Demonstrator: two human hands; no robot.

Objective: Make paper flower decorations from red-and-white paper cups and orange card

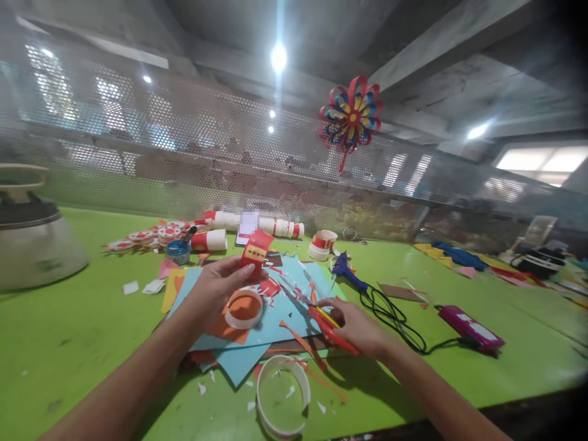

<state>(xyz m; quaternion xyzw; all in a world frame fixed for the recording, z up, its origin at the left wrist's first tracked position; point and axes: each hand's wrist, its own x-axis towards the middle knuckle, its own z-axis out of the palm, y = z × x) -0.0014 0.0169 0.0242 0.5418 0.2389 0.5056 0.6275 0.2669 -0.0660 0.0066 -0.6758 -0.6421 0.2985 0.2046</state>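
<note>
My left hand [228, 275] pinches a small red paper piece [256, 251] with a yellow band and dark dots, holding it up over the paper pile. In my right hand [351, 324] is a pair of scissors [328, 324] with red and yellow handles, the blades pointing away to the upper left. Beneath both hands lie light blue paper sheets [275, 324], strewn with white and red scraps and orange strips. A white ring [244, 309] rests on orange paper beside my left wrist. Another white ring [283, 397] stands near the front of the table.
A blue glue gun [349, 272] lies at right, its black cord running to a purple box [471, 327]. Behind are white-and-red tubes [225, 220], a blue jar [178, 251] and a phone [248, 228]. A large pale container [37, 245] stands left. A paper flower [353, 116] hangs above.
</note>
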